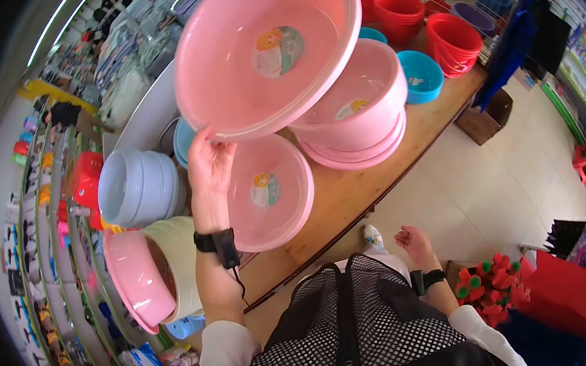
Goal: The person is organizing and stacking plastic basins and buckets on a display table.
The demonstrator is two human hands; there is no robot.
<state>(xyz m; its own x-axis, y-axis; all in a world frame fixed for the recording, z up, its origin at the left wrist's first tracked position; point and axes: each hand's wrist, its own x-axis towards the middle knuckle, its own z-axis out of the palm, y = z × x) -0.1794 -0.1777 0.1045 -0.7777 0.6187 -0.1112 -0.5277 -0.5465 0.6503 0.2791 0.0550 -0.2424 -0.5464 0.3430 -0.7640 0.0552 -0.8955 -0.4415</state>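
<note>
Large pink basin (239, 81): tilted above wooden table (341, 199), left hand (211, 164) grasping rim with fingers. Right hand (415, 243): empty, fingers loosely curled. Probable hazard: one-sided hold lets basin pivot or slip, knocking pink tub (379, 102) or lower pink basin (279, 224).

The large pink basin (225, 83) is cut off above, the print on its label (278, 52) too small to read.

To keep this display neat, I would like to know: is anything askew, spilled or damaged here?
The large pink basin looks askew, tilted above other pink basins, but the left hand holds its rim, which likely explains it. I see no spill or damage.
</note>
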